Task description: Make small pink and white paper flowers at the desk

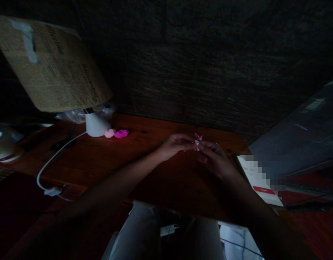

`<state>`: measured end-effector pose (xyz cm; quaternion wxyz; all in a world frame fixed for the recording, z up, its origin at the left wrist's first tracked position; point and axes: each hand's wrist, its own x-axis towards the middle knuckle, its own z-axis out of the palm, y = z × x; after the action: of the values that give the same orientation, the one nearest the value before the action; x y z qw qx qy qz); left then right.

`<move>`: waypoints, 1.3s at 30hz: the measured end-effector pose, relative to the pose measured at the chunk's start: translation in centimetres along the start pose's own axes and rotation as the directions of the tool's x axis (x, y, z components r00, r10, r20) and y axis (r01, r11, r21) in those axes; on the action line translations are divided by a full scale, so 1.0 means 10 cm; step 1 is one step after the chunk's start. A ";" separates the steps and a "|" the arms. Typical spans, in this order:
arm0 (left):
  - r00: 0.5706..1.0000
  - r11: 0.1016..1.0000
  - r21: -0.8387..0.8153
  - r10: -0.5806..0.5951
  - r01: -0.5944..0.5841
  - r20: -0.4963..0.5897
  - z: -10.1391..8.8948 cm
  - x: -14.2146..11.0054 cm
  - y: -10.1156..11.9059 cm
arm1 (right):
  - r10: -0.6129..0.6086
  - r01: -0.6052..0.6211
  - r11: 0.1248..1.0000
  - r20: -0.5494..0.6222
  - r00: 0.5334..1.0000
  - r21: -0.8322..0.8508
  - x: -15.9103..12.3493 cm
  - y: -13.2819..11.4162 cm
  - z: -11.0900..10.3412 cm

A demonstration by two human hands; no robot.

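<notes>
Over the right part of the wooden table [166, 177], my left hand [175, 145] and my right hand [215, 159] meet at the fingertips. Pinched between them is a small whitish, soft-looking piece [197, 143]; the dim light hides what it is. Just behind my fingers lies a small pink piece [198, 137] of irregular shape. Farther left, a pale pink lump [110, 133] and a bright magenta lump [121, 133] rest side by side at the foot of the lamp. The fingers of both hands are closed.
A lamp with a newsprint shade [63, 68] and white base [95, 125] stands at the back left. Its white cord [45, 164] hangs over the front edge. Dark scissors [63, 141] lie nearby. A pale printed sheet or booklet [257, 180] lies right. A dark wall [166, 72] rises behind.
</notes>
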<state>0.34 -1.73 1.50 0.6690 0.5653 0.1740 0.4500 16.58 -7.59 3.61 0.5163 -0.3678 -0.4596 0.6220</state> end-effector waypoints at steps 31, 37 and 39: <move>0.957 0.441 0.898 -0.261 0.000 0.128 -0.94 0.09 0.21 | -0.039 0.225 0.538 0.242 0.969 -0.812 0.09 0.22 -0.30; 0.972 0.762 0.642 -0.077 -0.085 0.221 -0.63 0.09 0.17 | -0.068 0.053 0.649 0.011 0.998 -0.759 0.06 0.08 -0.19; 0.968 0.806 0.577 -0.024 -0.129 0.250 -0.50 0.08 0.15 | -0.061 0.019 0.715 -0.036 0.998 -0.699 0.06 0.07 -0.17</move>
<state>-3.55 1.89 1.57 0.4643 0.8004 0.2052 0.3189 17.81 -6.76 2.45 0.3654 -0.5426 -0.6533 0.3811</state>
